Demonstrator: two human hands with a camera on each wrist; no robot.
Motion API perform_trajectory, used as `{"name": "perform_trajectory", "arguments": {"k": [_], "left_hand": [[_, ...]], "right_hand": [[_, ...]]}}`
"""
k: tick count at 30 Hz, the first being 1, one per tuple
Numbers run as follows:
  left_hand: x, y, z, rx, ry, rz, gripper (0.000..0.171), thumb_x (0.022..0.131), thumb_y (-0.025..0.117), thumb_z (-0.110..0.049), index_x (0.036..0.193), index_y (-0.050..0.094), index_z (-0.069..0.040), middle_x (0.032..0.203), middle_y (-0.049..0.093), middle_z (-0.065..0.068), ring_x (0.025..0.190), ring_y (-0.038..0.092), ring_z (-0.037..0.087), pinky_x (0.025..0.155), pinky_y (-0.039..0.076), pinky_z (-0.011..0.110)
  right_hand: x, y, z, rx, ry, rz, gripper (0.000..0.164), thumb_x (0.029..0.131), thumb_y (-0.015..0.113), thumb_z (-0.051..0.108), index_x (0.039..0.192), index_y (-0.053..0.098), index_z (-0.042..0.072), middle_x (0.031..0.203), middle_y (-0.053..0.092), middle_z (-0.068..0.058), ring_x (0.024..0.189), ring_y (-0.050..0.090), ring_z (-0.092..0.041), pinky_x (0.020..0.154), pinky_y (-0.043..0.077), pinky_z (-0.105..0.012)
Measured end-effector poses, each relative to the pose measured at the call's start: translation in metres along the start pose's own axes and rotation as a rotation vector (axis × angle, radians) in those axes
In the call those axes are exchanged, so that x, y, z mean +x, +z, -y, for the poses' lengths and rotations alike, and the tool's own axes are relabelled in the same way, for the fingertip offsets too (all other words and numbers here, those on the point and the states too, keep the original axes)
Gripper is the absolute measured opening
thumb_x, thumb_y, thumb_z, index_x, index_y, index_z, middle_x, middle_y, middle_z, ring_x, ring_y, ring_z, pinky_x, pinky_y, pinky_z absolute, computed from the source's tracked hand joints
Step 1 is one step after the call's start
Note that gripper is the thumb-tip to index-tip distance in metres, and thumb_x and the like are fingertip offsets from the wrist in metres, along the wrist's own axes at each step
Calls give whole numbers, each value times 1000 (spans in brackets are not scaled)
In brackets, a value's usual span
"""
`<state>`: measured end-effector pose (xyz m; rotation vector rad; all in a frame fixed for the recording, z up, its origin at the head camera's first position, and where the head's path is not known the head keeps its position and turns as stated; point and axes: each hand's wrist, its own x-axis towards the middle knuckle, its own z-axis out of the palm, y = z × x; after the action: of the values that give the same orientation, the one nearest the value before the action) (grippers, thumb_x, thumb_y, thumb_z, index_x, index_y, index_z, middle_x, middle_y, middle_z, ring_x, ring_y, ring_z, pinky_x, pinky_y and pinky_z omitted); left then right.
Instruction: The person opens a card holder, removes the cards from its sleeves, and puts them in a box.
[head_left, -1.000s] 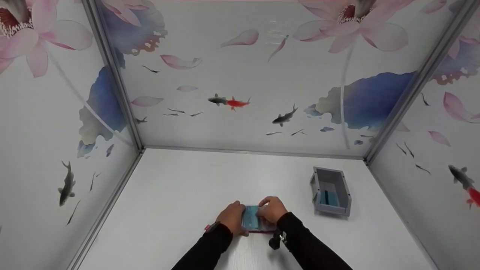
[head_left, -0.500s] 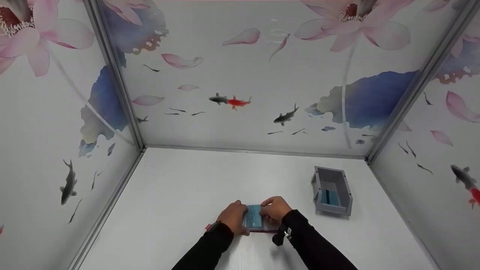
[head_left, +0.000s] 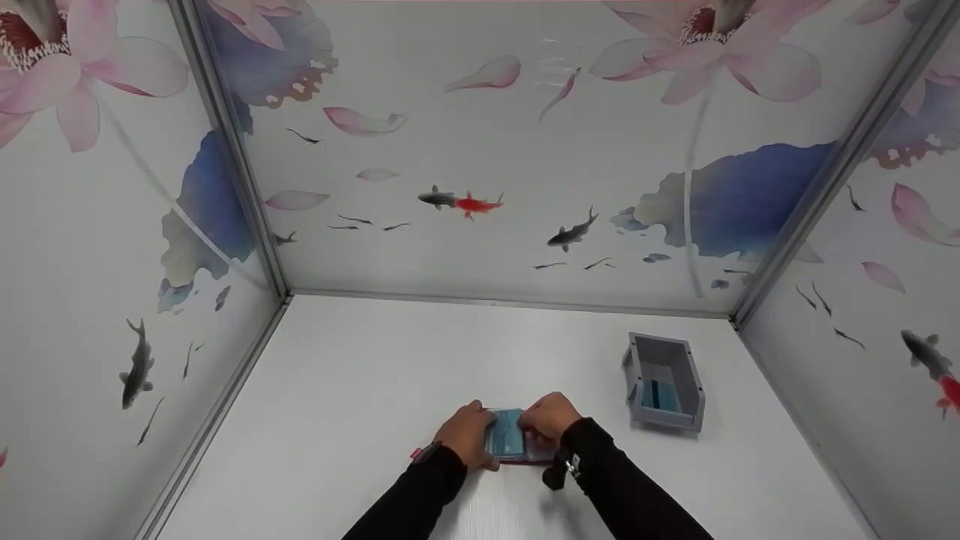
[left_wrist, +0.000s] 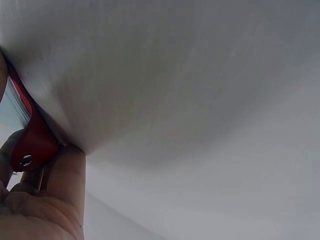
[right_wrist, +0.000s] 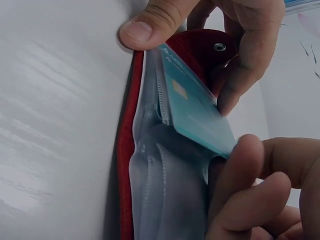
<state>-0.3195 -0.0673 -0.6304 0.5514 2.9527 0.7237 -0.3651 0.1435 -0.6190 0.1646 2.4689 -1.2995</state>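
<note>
A red card holder point(right_wrist: 127, 150) with clear plastic sleeves point(right_wrist: 182, 200) lies spread open on the white table. My left hand point(head_left: 466, 436) grips its left side, thumb at the near edge and fingers over the far edge. In the left wrist view, the holder's red flap point(left_wrist: 37, 145) with a metal snap shows between the fingers of that hand. A teal bank card point(right_wrist: 192, 107) with a chip sits tilted at the left-hand sleeves, one edge raised. My right hand point(head_left: 551, 420) pinches the card's right edge, its fingertips point(right_wrist: 245, 155) right at the corner.
A grey open bin point(head_left: 664, 382) stands to the right, with a blue card point(head_left: 660, 395) lying inside it. White panels with printed fish and lotus flowers enclose the table point(head_left: 375, 360) at the back and both sides.
The right hand and the teal card shifted slightly right, then the right hand eased back a little with its knuckles turned over more. The left hand keeps its grip on the card holder.
</note>
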Motion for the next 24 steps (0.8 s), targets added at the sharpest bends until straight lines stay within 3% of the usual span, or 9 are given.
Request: {"name": "perform_trajectory", "arguments": {"k": [6, 12, 18, 24], "left_hand": [[-1, -3, -2, -12, 1, 2, 76, 73, 112, -25, 138, 76, -7, 118, 68, 2, 108, 66, 18, 98, 60, 37], [1, -1, -2, 6, -4, 15, 76, 74, 111, -27, 138, 76, -7, 124, 70, 5, 112, 67, 22, 101, 61, 39], [3, 4, 0, 24, 0, 8, 76, 74, 111, -27, 138, 76, -7, 125, 70, 6, 113, 67, 23, 101, 60, 39], [2, 0, 2, 23, 3, 15, 72, 74, 111, -29, 134, 78, -7, 124, 69, 6, 114, 67, 23, 101, 60, 38]], "right_hand": [[1, -2, -2, -43, -31, 9, 14, 87, 81, 9, 73, 79, 9, 56, 59, 6, 52, 50, -8, 49, 40, -22], [-2, -3, -6, 6, -39, 6, 20, 88, 81, 7, 70, 75, 12, 56, 57, 7, 52, 50, -7, 50, 41, -22], [-6, -6, -7, 28, -46, 1, 3, 94, 84, 7, 91, 85, 4, 63, 63, 5, 57, 55, -7, 54, 47, -21], [-7, -9, -9, 59, -40, -22, 8, 95, 84, 5, 101, 85, -1, 64, 63, 2, 57, 55, -9, 54, 47, -23]]}}
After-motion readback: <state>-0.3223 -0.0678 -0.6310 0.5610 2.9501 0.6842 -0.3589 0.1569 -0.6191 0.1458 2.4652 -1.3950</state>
